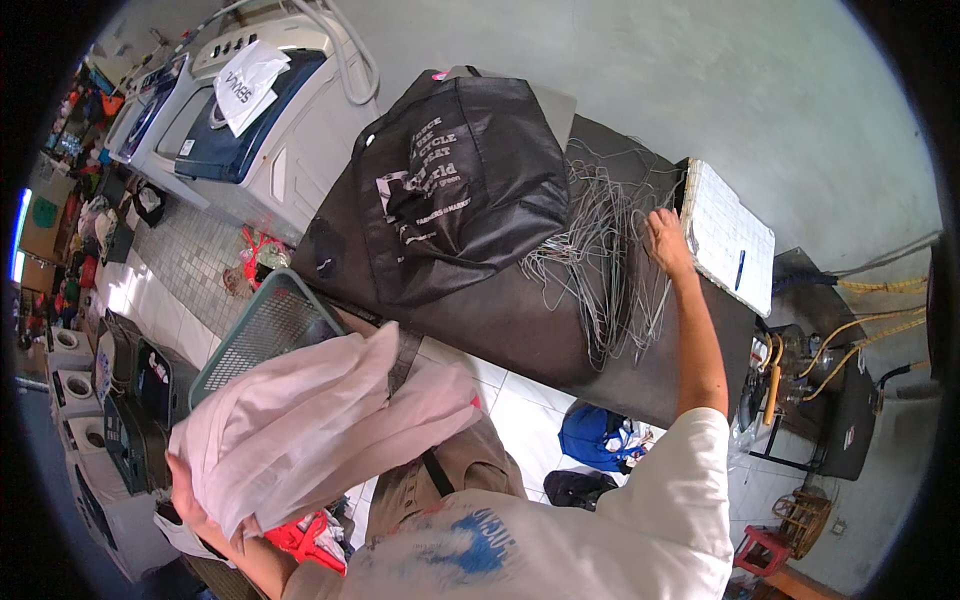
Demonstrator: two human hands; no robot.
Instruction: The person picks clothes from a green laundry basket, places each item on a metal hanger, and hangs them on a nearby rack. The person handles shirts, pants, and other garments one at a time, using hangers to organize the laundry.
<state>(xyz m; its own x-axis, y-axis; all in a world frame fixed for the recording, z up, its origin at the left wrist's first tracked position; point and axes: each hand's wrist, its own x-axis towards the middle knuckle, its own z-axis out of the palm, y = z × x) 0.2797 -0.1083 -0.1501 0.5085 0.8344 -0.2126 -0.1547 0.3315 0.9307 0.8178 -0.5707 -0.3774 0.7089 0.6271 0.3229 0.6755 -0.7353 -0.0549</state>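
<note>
Pale pink cloth (300, 420) is bunched over my left hand (187, 487) and forearm, at the lower left. The hand grips it from beneath, with most of the fingers hidden by folds. At the right end of the dark table (517, 337), my right hand (666, 238) has its fingers curled at the edge of a tangled pile of thin wire hangers (600, 255). It appears to pinch the wire of one. Close beside that hand lies an open notebook (724, 232) with a pen (741, 270) on it.
A large black bag (465, 187) covers the table's left part. Below it stands a green plastic basket (262, 337). Washing machines (277, 150) line the upper left. Under the table are a blue bag (596, 435) and a black bag (577, 489). Yellow hoses (862, 330) hang at right.
</note>
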